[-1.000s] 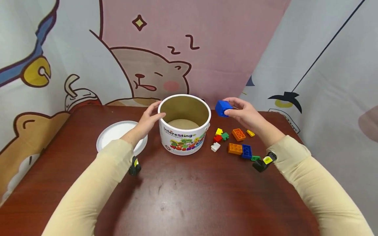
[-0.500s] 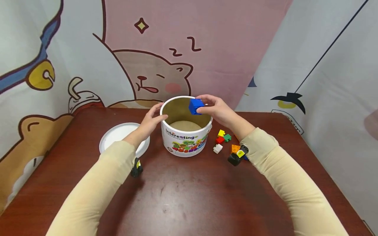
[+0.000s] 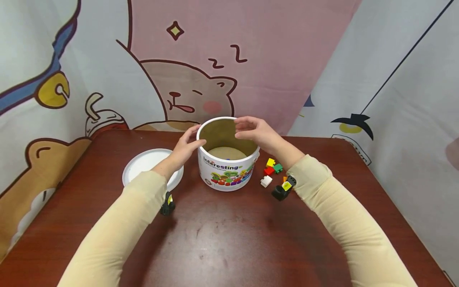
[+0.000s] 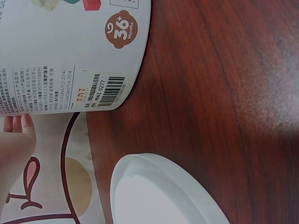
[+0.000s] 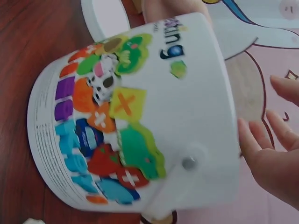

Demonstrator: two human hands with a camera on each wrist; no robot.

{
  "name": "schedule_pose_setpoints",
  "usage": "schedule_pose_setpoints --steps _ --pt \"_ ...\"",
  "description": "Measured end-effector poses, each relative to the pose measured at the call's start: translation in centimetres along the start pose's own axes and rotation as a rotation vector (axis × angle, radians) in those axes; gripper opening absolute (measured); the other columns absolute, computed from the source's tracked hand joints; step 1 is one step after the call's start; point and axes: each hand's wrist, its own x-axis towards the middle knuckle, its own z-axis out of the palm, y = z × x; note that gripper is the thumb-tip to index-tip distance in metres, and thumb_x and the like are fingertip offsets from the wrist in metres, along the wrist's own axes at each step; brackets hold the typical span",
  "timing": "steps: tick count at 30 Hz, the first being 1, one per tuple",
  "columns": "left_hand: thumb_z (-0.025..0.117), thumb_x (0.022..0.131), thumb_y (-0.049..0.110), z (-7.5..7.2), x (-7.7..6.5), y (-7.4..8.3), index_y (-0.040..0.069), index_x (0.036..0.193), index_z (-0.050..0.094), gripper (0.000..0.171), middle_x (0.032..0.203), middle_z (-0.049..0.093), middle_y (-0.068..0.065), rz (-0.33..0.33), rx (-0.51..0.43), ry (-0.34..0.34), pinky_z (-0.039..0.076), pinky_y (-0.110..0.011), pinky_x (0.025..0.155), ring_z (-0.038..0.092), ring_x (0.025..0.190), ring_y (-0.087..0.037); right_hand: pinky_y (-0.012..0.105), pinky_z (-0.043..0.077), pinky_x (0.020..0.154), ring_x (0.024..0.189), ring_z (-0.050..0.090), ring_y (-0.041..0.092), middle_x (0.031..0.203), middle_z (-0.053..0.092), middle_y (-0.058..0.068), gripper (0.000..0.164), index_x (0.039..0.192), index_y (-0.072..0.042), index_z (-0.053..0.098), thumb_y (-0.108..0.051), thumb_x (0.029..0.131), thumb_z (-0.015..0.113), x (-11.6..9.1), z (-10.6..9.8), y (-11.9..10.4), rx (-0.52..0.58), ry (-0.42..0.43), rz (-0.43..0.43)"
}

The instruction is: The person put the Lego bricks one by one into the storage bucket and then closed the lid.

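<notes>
A white bucket [image 3: 233, 179] printed with colourful pictures stands lidless on the table. My left hand [image 3: 184, 148] holds its left rim, thumb hooked over the edge and fingers round the outside; in the left wrist view, fingertips of this hand [image 4: 18, 140] show behind the wall. Over the right side of the opening is my right hand [image 3: 259, 133], fingers loosely bent and apart, holding nothing. A speck of blue brick [image 3: 228, 159] shows low inside, mostly hidden by the front rim. In the right wrist view the right hand [image 5: 275, 140] overlaps the bucket's rim.
The round white lid [image 3: 143, 163] lies left of the bucket, partly under the left forearm. To the right are yellow [image 3: 270, 162], red [image 3: 269, 171], green [image 3: 277, 168] and white [image 3: 266, 181] toy bricks. The right wrist covers most of an orange brick [image 3: 285, 179]. A printed curtain hangs behind.
My right hand carried the blue brick leftward from beside the bucket to over its opening, then let it go inside. The left hand has stayed at the rim.
</notes>
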Motion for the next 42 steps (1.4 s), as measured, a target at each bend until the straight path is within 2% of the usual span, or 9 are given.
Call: schedule_pose_setpoints --steps 5,12,18,21,26,29,32,36,42 --pt "0.053 0.090 0.006 0.0 0.1 -0.1 0.006 0.143 0.032 0.058 0.143 0.037 -0.022 0.006 0.006 -0.004 0.031 -0.043 0.109 0.039 0.130 -0.035 0.022 0.052 0.083 0.093 0.060 0.010 0.106 0.056 0.001 0.042 0.128 0.001 0.047 0.000 0.087 0.057 -1.5 -2.6 0.2 0.045 0.003 -0.044" --pt "0.053 0.090 0.005 0.0 0.1 -0.1 0.006 0.143 0.033 0.058 0.143 0.036 -0.022 0.004 -0.011 -0.001 0.031 -0.043 0.109 0.038 0.130 -0.036 0.020 0.053 0.082 0.096 0.059 0.008 0.106 0.059 -0.003 0.026 0.115 -0.017 0.055 -0.006 0.092 0.055 -5.0 -7.8 2.8 0.068 0.009 -0.073" --pt "0.054 0.089 0.006 0.0 0.1 -0.2 0.006 0.143 0.033 0.058 0.143 0.037 -0.021 0.005 -0.001 0.004 0.031 -0.043 0.108 0.039 0.130 -0.034 0.016 0.051 0.081 0.098 0.058 0.003 0.110 0.057 -0.009 0.028 0.120 -0.022 0.051 -0.014 0.094 0.055 -8.3 -11.6 6.5 -0.087 0.041 -0.006" --pt "0.054 0.089 0.007 -0.1 0.1 -0.2 0.006 0.144 0.032 0.059 0.143 0.037 -0.022 0.007 0.011 0.000 0.031 -0.043 0.109 0.039 0.130 -0.034 0.015 0.051 0.079 0.097 0.058 0.001 0.109 0.057 -0.010 0.028 0.119 -0.024 0.051 -0.013 0.094 0.054 -9.7 -12.9 8.7 -0.087 0.062 0.013" --pt "0.054 0.089 0.008 -0.1 0.2 -0.1 0.007 0.144 0.032 0.059 0.143 0.037 -0.021 0.002 0.025 -0.004 0.032 -0.042 0.108 0.039 0.129 -0.033 0.018 0.052 0.081 0.096 0.059 0.001 0.108 0.057 -0.010 0.029 0.119 -0.024 0.052 -0.010 0.093 0.055 -11.8 -14.2 11.8 -0.034 0.091 0.029" --pt "0.054 0.089 0.007 -0.1 0.2 -0.1 0.006 0.144 0.032 0.059 0.142 0.038 -0.021 0.003 0.021 -0.001 0.032 -0.042 0.108 0.040 0.128 -0.033 0.015 0.050 0.082 0.097 0.057 -0.001 0.112 0.054 -0.008 0.034 0.125 -0.022 0.048 -0.017 0.092 0.057 -12.8 -14.5 13.2 -0.098 0.129 0.096" --pt "0.054 0.089 0.007 -0.1 0.2 -0.1 0.006 0.143 0.033 0.058 0.141 0.038 -0.021 0.001 0.018 -0.001 0.032 -0.041 0.107 0.041 0.127 -0.033 0.012 0.047 0.083 0.100 0.052 0.001 0.124 0.048 0.004 0.050 0.137 -0.012 0.038 -0.023 0.092 0.058 -13.4 -14.7 14.3 -0.205 0.160 0.185" --pt "0.055 0.089 0.007 -0.1 0.2 0.0 0.007 0.143 0.033 0.059 0.142 0.038 -0.021 -0.003 0.016 -0.003 0.033 -0.041 0.107 0.040 0.127 -0.032 0.020 0.048 0.088 0.110 0.046 0.014 0.137 0.038 0.021 0.067 0.143 -0.002 0.025 -0.028 0.092 0.058 -13.8 -14.8 15.4 -0.300 0.159 0.259" --pt "0.054 0.089 0.008 -0.1 0.2 -0.1 0.007 0.144 0.032 0.059 0.142 0.037 -0.022 0.000 0.013 -0.001 0.032 -0.041 0.108 0.039 0.129 -0.034 0.055 0.038 0.102 0.122 0.040 0.037 0.138 0.037 0.026 0.070 0.143 -0.001 0.027 -0.029 0.089 0.062 -14.1 -14.6 16.5 -0.367 0.121 0.267"
